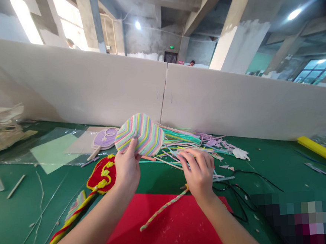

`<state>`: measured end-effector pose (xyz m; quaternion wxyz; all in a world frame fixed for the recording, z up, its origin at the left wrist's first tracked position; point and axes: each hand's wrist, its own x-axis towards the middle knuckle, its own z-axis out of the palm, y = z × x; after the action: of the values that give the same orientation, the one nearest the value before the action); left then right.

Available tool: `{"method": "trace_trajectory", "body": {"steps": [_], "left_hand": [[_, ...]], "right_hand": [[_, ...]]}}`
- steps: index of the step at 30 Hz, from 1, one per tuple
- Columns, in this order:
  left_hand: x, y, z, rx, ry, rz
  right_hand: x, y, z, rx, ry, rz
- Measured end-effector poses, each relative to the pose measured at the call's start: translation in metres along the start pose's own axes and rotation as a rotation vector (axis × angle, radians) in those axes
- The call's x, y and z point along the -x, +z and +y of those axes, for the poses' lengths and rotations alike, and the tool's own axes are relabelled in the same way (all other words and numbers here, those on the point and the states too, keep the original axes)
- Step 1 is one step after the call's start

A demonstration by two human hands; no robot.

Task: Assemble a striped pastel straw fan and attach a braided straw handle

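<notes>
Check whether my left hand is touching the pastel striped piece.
Touching. The head view shows your left hand holding the striped piece near its lower edge, thumb pressed on its face.

Head-worn view — forward, downward.

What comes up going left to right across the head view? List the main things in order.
Pale stick structure, light green sheet, purple fan-shaped piece, striped panel, right hand, white scrap, yellow bar.

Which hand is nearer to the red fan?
The left hand: it holds the striped piece just right of the red fan. The right hand is farther right, near the loose strips.
</notes>
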<state>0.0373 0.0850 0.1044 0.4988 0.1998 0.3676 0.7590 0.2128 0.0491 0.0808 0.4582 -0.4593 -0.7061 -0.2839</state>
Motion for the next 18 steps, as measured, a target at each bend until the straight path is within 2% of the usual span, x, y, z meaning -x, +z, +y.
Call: {"method": "trace_trajectory", "body": {"steps": [9, 18], "left_hand": [[0.000, -0.001, -0.003, 0.001, -0.103, -0.012], [0.002, 0.000, -0.002, -0.025, -0.032, -0.025]], "right_hand": [[0.005, 0.005, 0.010, -0.039, -0.003, -0.024], [0.002, 0.002, 0.009, -0.082, -0.012, -0.004]]}}
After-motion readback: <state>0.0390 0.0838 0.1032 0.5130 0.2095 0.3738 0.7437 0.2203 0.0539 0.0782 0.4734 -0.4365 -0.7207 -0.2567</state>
